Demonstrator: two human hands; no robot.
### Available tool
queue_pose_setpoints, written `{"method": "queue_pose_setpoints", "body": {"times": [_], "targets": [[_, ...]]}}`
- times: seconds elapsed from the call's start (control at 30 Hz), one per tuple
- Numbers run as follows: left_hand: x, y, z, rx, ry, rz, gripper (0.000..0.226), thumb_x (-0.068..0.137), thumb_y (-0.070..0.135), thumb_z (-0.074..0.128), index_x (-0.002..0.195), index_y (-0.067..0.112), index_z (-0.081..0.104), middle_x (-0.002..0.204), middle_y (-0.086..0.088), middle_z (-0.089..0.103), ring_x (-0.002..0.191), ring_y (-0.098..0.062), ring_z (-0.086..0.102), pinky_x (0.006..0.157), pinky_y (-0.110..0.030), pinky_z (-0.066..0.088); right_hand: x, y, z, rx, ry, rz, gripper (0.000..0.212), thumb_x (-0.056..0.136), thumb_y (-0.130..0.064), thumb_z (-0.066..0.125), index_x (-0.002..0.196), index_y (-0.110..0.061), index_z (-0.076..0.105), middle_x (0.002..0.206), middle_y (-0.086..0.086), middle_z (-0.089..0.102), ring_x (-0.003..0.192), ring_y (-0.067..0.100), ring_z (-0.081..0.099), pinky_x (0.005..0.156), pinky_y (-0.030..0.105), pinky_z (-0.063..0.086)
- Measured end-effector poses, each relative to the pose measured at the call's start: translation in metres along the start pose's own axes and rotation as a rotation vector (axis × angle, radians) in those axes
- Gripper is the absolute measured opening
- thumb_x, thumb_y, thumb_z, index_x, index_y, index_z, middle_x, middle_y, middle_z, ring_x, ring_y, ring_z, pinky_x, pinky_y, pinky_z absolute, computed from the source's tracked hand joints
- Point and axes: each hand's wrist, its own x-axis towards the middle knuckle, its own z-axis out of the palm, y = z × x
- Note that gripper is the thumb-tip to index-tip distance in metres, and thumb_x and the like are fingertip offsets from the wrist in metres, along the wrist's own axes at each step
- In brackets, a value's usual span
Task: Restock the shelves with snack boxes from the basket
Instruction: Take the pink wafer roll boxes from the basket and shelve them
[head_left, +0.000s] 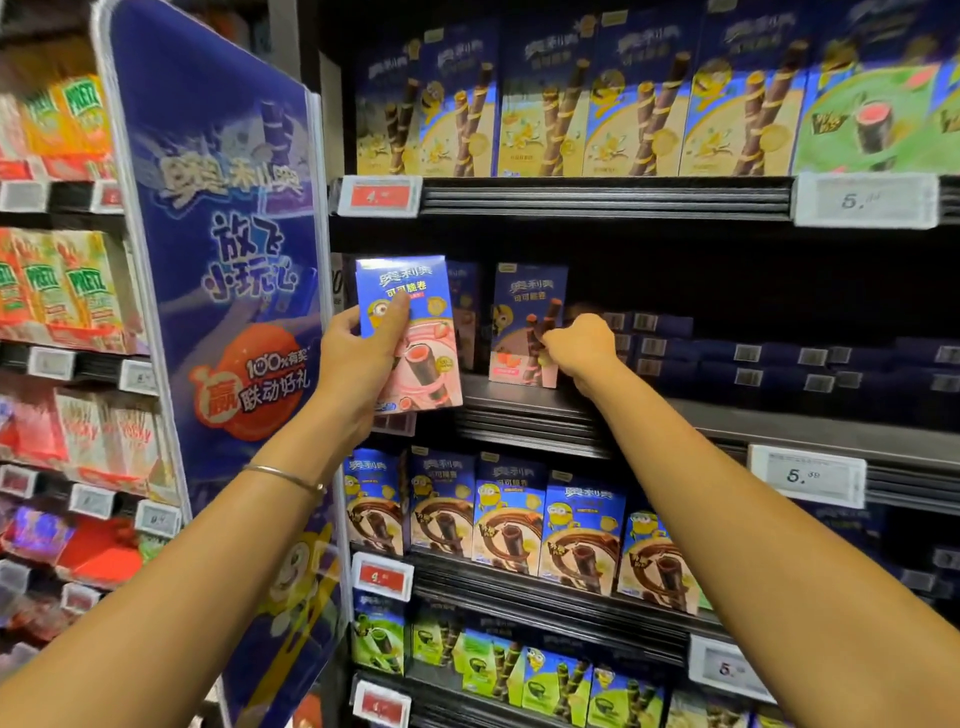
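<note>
Your left grip (358, 348) holds one snack box (428, 364) upright in front of the left end of the middle shelf (727, 415). The thumb lies across the printed blue and pink face and the fingers wrap the left edge. The box is off the shelf, with its lower edge over the shelf's front rail.

Your right grip (582, 345) is closed on a standing box (522, 306) of the same line. Its fingers curl against the right edge. This box stands upright on the middle shelf, just right of the held box. Another upright box (464, 312) shows between the two, further back.

To the right of your right grip, dark blue boxes (727, 358) lie flat in stacks with barcode ends facing out.

The shelf above carries a row of yellow-faced boxes (545, 104). The shelf below carries a row of brown-faced boxes (511, 519). A blue promotional panel (223, 260) stands at the left. A thin bracelet (283, 475) sits on your left wrist.
</note>
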Motion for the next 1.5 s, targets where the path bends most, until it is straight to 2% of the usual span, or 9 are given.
{"method": "queue_pose_setpoints", "body": {"times": [0.33,0.4,0.57,0.83,0.97,1.1,1.27,1.37,1.5], "targets": [[0.015,-0.001,0.007,0.009,-0.007,-0.02,0.042,0.097,0.045,0.073,0.117,0.008,0.068,0.087,0.003,0.082,0.073,-0.012,0.079,0.057,-0.024,0.06,0.018,-0.016,0.026,-0.35,-0.144,0.0,0.025,0.102,-0.013,0.046,0.105,0.006,0.061,0.132,0.023,0.06,0.121,0.037,0.059,0.097,0.04,0.049],[0.016,-0.003,0.007,-0.006,-0.009,-0.039,0.039,0.098,0.045,0.073,0.114,0.01,0.068,0.089,0.0,0.082,0.073,-0.014,0.08,0.059,-0.028,0.062,0.021,-0.018,0.03,-0.346,-0.132,0.0,0.029,0.101,-0.011,0.047,0.124,0.005,0.056,0.135,0.023,0.056,0.124,0.037,0.057,0.1,0.041,0.048],[0.015,-0.002,0.008,-0.039,-0.002,-0.096,0.053,0.097,0.046,0.072,0.127,0.003,0.064,0.103,-0.01,0.082,0.084,-0.023,0.081,0.081,-0.044,0.067,0.022,-0.022,0.037,-0.424,-0.147,-0.034,0.014,0.101,-0.006,0.047,0.101,0.0,0.059,0.135,0.023,0.057,0.126,0.038,0.054,0.103,0.041,0.044],[0.01,0.002,0.009,-0.032,0.013,-0.119,0.052,0.099,0.046,0.07,0.129,0.004,0.062,0.11,-0.011,0.081,0.087,-0.022,0.08,0.071,-0.034,0.067,0.019,-0.019,0.037,-0.404,-0.144,-0.031,0.028,0.101,-0.008,0.046,0.12,0.005,0.062,0.127,0.022,0.062,0.118,0.036,0.059,0.099,0.039,0.048],[0.008,0.003,0.008,-0.04,0.017,-0.119,0.056,0.099,0.045,0.07,0.133,0.001,0.062,0.111,-0.013,0.08,0.089,-0.023,0.08,0.073,-0.036,0.067,0.012,-0.019,0.036,-0.294,-0.134,-0.016,0.017,0.101,-0.01,0.046,0.106,-0.002,0.06,0.124,0.021,0.062,0.111,0.034,0.06,0.092,0.035,0.047],[0.007,0.0,0.007,-0.05,0.018,-0.122,0.056,0.099,0.046,0.07,0.132,0.002,0.062,0.107,-0.01,0.081,0.083,-0.021,0.081,0.072,-0.036,0.066,0.006,-0.015,0.035,-0.015,-0.043,0.066,0.017,0.098,-0.014,0.051,0.085,-0.004,0.057,0.117,0.02,0.066,0.073,0.021,0.055,0.071,0.033,0.049],[0.005,-0.001,0.009,-0.061,0.022,-0.107,0.052,0.098,0.046,0.072,0.127,0.004,0.063,0.102,-0.007,0.082,0.079,-0.019,0.081,0.064,-0.031,0.064,-0.015,-0.021,0.024,0.23,0.16,-0.033,0.028,0.089,-0.031,0.066,0.106,-0.012,0.054,0.118,0.012,0.064,0.107,0.03,0.064,0.092,0.05,0.057],[0.001,0.002,0.014,-0.07,0.02,-0.095,0.043,0.097,0.046,0.072,0.118,0.01,0.063,0.105,-0.008,0.081,0.081,-0.019,0.081,0.069,-0.034,0.066,-0.036,-0.027,0.017,0.35,0.012,-0.098,0.043,0.093,-0.043,0.065,0.122,-0.012,0.06,0.123,0.006,0.066,0.113,0.024,0.064,0.098,0.05,0.054],[-0.014,0.003,0.029,-0.031,0.008,-0.057,0.047,0.096,0.049,0.073,0.123,0.014,0.06,0.111,-0.005,0.08,0.089,-0.019,0.081,0.073,-0.033,0.065,-0.066,-0.037,0.006,0.354,-0.189,-0.212,0.027,0.095,-0.047,0.062,0.105,-0.022,0.066,0.111,-0.003,0.071,0.105,0.015,0.067,0.098,0.047,0.055]]}}
